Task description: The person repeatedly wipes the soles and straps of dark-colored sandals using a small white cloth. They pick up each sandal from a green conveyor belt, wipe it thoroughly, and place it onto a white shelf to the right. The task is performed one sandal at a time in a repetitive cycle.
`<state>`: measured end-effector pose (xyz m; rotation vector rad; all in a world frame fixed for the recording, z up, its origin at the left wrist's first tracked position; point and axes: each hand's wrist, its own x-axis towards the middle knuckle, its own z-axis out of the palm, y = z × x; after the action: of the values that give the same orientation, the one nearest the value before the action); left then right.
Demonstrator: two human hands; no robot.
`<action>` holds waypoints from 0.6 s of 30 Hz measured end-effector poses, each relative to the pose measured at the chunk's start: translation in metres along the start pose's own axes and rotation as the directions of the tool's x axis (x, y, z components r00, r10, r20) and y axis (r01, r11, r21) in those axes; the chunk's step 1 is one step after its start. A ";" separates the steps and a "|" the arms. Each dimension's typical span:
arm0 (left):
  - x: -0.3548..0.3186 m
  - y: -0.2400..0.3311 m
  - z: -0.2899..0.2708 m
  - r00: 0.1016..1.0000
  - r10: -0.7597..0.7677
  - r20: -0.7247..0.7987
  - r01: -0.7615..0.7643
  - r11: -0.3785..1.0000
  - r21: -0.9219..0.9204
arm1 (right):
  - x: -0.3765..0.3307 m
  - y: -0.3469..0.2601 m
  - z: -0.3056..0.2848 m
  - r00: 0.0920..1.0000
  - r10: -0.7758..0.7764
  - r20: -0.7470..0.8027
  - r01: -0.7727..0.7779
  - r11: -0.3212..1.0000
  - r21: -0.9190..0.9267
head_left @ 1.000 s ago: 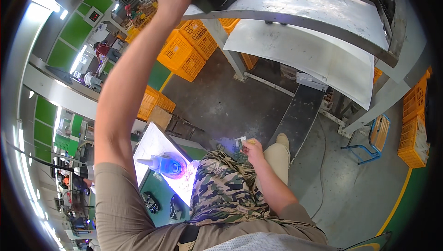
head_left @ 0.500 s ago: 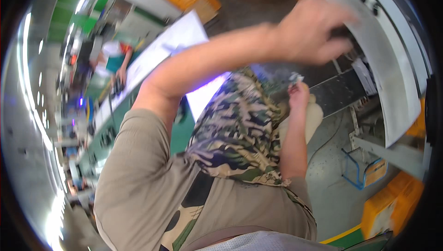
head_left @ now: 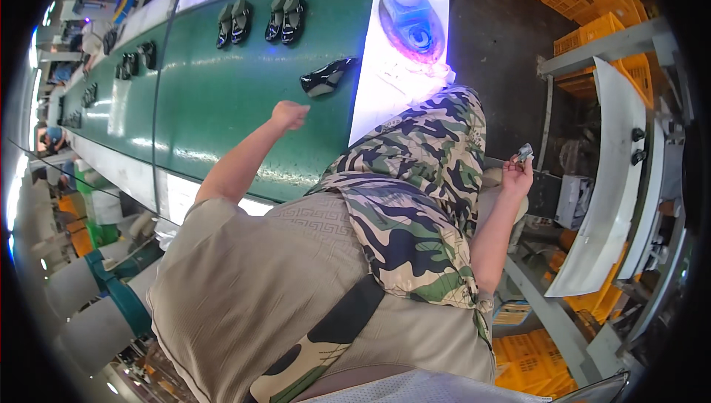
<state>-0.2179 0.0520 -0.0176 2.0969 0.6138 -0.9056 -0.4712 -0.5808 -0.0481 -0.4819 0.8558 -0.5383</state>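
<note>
Lowered from up near the white machine panel, the left hand [head_left: 289, 115] now hangs over the green conveyor belt [head_left: 215, 99], curled into a fist, holding nothing visible, near a black shoe [head_left: 326, 77]. Farther right, the right hand [head_left: 516, 173] pinches a small grey part [head_left: 524, 153] beside the camouflage apron [head_left: 415, 203].

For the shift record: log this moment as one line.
left hand closed, over green belt, near black shoe | right hand holds small grey piece | shoe pairs farther up belt
</note>
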 end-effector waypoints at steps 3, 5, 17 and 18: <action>0.020 0.030 0.053 0.982 -0.020 0.190 0.089 0.928 -0.362 | -0.008 -0.011 0.026 0.999 -0.019 0.029 0.020 0.998 -0.051; 0.004 0.071 0.082 0.983 0.184 -0.011 -0.184 0.982 -0.051 | -0.014 -0.019 0.043 0.998 -0.040 0.045 0.043 0.996 -0.078; 0.024 0.120 0.029 0.636 0.767 0.080 -0.405 0.244 0.881 | -0.031 -0.028 0.080 0.992 -0.021 0.128 0.030 0.997 -0.073; 0.033 0.130 0.022 0.727 0.686 0.040 -0.362 0.333 0.871 | -0.031 -0.025 0.085 0.992 -0.012 0.123 0.021 0.997 -0.074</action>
<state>-0.1193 -0.0389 0.0057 3.0857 -0.5748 -0.4212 -0.4263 -0.5652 0.0325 -0.5855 0.7574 -0.4877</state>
